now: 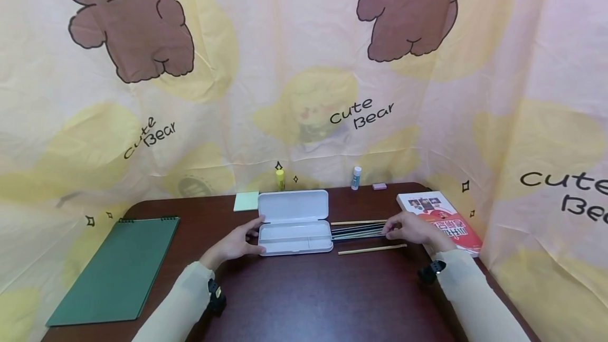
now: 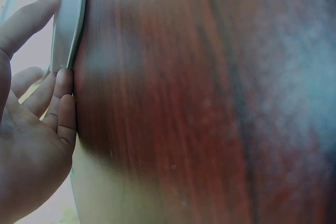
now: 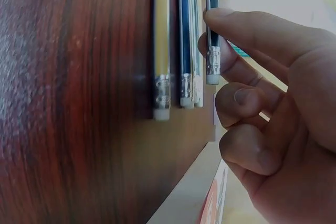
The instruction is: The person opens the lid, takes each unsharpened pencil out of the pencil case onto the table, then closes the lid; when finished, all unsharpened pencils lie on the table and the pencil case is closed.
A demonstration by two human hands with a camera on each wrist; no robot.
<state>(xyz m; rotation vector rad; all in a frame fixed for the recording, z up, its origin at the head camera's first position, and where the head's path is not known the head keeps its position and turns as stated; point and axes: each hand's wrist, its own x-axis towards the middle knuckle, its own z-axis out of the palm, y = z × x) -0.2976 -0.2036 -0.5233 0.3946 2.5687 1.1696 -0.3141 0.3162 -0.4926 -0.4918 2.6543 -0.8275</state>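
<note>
A white pencil case [image 1: 294, 237] lies with its lid up on the dark table. My left hand [image 1: 236, 240] holds its left end, thumb at the front corner and fingers along the end wall; the left wrist view shows the thumb against the case's side [image 2: 68, 19]. My right hand [image 1: 405, 227] pinches a dark pencil [image 3: 212, 40] between thumb and finger near its white eraser, raised from the others. Several dark and striped pencils [image 1: 353, 232] lie beside the case's right end. One yellow pencil [image 1: 372, 250] lies in front of them, another yellow pencil [image 1: 358, 222] behind.
At the right stands a red-and-white book [image 1: 451, 220], lying flat. A green pad [image 1: 116, 271] is at the left. Along the back are pale sticky notes [image 1: 246, 201], a yellow marker [image 1: 280, 179], a glue stick [image 1: 356, 178] and a pink eraser [image 1: 379, 186], before a bear-print curtain [image 1: 214, 120].
</note>
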